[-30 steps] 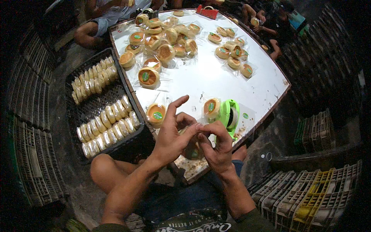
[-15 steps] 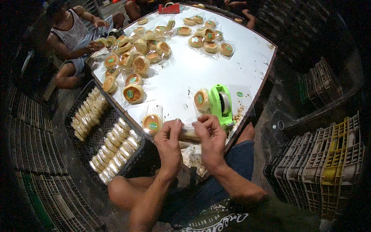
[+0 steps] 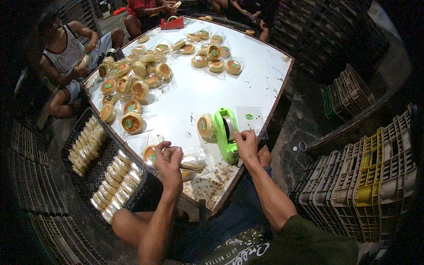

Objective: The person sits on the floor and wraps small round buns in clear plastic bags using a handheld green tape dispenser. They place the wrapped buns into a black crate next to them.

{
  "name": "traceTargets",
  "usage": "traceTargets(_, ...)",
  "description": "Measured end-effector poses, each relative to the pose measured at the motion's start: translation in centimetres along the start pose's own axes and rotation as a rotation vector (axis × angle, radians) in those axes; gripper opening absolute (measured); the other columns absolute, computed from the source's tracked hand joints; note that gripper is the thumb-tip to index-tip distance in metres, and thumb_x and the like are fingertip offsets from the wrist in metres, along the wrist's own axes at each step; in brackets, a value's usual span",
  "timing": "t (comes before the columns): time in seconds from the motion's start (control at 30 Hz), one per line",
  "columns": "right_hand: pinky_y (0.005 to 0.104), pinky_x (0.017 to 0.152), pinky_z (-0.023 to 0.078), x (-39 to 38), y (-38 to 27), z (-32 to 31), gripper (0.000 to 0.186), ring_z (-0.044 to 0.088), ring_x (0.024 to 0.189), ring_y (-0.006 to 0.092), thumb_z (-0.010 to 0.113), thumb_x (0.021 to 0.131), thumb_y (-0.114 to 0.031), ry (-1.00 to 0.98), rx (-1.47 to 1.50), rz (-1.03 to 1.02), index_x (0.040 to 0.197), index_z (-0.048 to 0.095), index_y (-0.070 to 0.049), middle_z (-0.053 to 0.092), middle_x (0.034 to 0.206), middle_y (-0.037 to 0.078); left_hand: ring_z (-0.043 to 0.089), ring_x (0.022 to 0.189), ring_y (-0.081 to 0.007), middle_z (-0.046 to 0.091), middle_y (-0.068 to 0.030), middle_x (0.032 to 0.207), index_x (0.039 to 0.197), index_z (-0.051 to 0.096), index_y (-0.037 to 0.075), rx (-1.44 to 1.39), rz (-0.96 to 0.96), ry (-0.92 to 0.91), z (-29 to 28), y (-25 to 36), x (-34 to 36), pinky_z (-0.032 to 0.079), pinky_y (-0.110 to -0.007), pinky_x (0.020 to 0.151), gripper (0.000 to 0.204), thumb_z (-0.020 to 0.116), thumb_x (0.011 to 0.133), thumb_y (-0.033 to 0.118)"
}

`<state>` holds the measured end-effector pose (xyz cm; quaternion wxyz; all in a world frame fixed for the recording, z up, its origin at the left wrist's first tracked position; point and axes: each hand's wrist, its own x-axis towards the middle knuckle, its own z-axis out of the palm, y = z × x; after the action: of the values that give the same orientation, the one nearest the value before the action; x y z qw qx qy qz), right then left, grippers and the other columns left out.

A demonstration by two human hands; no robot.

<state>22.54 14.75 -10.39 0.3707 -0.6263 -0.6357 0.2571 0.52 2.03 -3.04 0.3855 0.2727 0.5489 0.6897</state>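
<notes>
Near the table's front corner, my left hand point(image 3: 169, 165) grips a bun in a clear plastic bag point(image 3: 192, 163), whose loose film trails to the right. My right hand point(image 3: 247, 145) has its fingers pinched together beside a green tape dispenser point(image 3: 226, 148); whether a piece of tape is between them is too small to tell. Left of the dispenser lies a bagged round bun point(image 3: 205, 125) with a green sticker. Another bagged bun point(image 3: 149, 153) sits partly behind my left hand. A clear flat bag point(image 3: 256, 114) with a green sticker lies beyond the dispenser.
Bagged buns point(image 3: 139, 89) pile up on the white table's left side, with a smaller group point(image 3: 215, 66) farther back. A black crate point(image 3: 140, 187) at left holds rows of wrapped buns. A red tape dispenser point(image 3: 172, 24) stands far off. Stacked crates point(image 3: 353, 172) line the right. Other people sit around.
My hands, which were together at the bagged bun, have parted. The right has moved to the green dispenser's side, while the left keeps the bun. The whole view has shifted slightly.
</notes>
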Motion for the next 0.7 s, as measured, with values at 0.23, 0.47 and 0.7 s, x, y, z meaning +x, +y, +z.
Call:
traceTargets(0.23,0.0319,0.068,0.044,-7.6,2.6,-0.7,0.032,0.054,0.071,0.0150,0.068,0.088,-0.028,-0.392,0.325,0.334,0.081,0.069,0.003,0.059,0.075,0.004,0.051,0.087,-0.0120,0.056,-0.0073,0.094,0.118,0.038,0.002,0.026,0.017,0.154,-0.3,-1.2,0.7,0.042,-0.026,0.079,0.033,0.058,0.092,0.007)
traceTargets(0.47,0.0270,0.086,0.043,-9.3,-11.9,4.3,0.010,0.051,0.099,0.0117,0.058,0.094,-0.011,-0.293,0.655,-0.126,0.096,0.058,-0.001,0.053,0.116,0.009,0.051,0.089,-0.0156,0.052,-0.0096,0.098,0.117,0.036,0.000,0.136,0.021,0.230,0.6,-3.1,0.1,0.043,-0.030,0.083,0.034,0.059,0.092,0.007)
traceTargets(0.7,0.0309,0.087,0.048,-6.6,-10.6,3.3,0.031,0.056,0.101,0.0172,0.062,0.090,-0.012,-0.986,1.053,0.679,0.117,0.047,-0.005,0.054,0.109,0.008,0.052,0.086,-0.0118,0.051,-0.0056,0.096,0.110,0.042,0.001,0.121,0.145,-0.190,-1.0,0.0,1.6,0.045,-0.027,0.080,0.030,0.062,0.087,0.001)
